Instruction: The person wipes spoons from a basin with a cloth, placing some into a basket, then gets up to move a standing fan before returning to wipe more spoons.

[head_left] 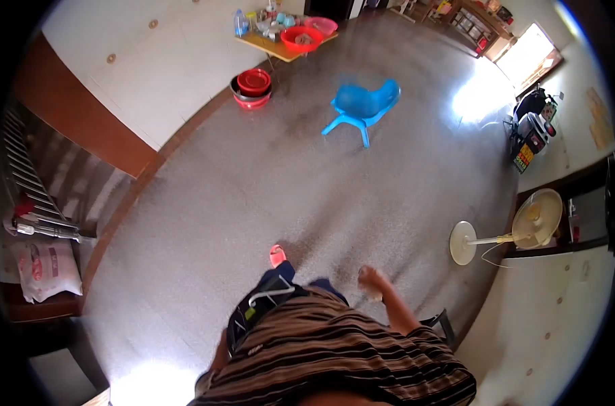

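Note:
My right hand (pixel 371 281) hangs in front of my body over the grey floor, its fingers blurred and curled; whether it holds anything is too small to tell. My left forearm (pixel 221 355) shows beside the striped shirt (pixel 334 352), and the left hand is hidden behind a dark bag (pixel 263 304) at my waist. One foot in a pink slipper (pixel 278 255) is on the floor. Farther ahead stands a small blue chair (pixel 361 101), touched by neither hand.
A table (pixel 280 51) with red basins is by the far wall, with stacked basins (pixel 254 82) below. On the right are a standing fan (pixel 462 243) and a scooter (pixel 532 128). A white sack (pixel 49 271) and a metal ladder (pixel 30 162) are at left.

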Demonstrator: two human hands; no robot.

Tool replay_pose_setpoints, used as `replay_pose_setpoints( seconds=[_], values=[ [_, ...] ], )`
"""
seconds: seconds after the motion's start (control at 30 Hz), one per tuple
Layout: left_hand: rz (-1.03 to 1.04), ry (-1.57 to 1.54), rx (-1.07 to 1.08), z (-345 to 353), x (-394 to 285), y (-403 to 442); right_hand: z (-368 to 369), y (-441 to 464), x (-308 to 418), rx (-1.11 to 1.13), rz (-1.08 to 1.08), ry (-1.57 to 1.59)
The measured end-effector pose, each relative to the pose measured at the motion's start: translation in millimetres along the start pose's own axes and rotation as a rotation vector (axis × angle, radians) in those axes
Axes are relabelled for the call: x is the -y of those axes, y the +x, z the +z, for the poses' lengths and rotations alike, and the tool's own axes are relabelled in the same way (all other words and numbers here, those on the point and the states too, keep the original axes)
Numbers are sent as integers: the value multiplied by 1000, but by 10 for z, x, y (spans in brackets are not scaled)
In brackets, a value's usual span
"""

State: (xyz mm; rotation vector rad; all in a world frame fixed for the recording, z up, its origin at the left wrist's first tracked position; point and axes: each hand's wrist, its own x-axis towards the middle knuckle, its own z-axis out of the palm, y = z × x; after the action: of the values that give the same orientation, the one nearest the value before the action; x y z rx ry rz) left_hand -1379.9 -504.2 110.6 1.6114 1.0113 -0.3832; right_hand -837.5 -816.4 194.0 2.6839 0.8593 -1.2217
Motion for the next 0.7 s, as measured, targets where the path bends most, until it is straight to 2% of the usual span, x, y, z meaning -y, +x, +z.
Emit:
replay_pose_setpoints(
  seconds=[0.03, 0.1, 0.13, 0.17, 0.2, 0.3, 0.33, 0.43, 0.5, 0.57, 0.6, 0.63, 0.7],
  values=[
    [79, 83, -1, -222, -299, 271, 696, 334, -477, 253, -433, -397],
    [155, 151, -34, -673, -820, 877, 561, 44, -378, 280, -69, 76],
    [127, 111, -56, -940, -1128, 1179, 450, 3, -348, 251, 86, 279],
    [-33, -46, -47, -1177, -1570, 1455, 385, 5, -372, 224, 193, 424],
    [-193, -204, -62, -1421, -2030, 1733, 300, 32, -377, 201, 266, 517],
    [-193, -216, -175, -1978, -2989, 2749, 50, 331, -400, 173, 398, 676],
    [-183, -195, -167, -2077, -3245, 3073, -53, 499, -415, 166, 427, 721],
    [-178, -335, -347, -2188, -4069, 3723, -485, 1084, -515, 146, 455, 813],
    [-219, -358, -176, -2137, -4351, 4052, -910, 1513, -591, 124, 436, 856],
    [-180, -203, 43, -2036, -4881, 4217, -1430, 2055, -797, 78, 396, 980],
    [-167, -187, 113, -1970, -5021, 4354, -1730, 2337, -927, 50, 368, 1131],
    [-36, -162, 104, -1931, -5191, 4428, -2245, 2664, -1017, 7, 317, 1355],
    [17, -12, 33, -1842, -4956, 4835, -3388, 3291, -1136, -43, 198, 1824]
  ],
)
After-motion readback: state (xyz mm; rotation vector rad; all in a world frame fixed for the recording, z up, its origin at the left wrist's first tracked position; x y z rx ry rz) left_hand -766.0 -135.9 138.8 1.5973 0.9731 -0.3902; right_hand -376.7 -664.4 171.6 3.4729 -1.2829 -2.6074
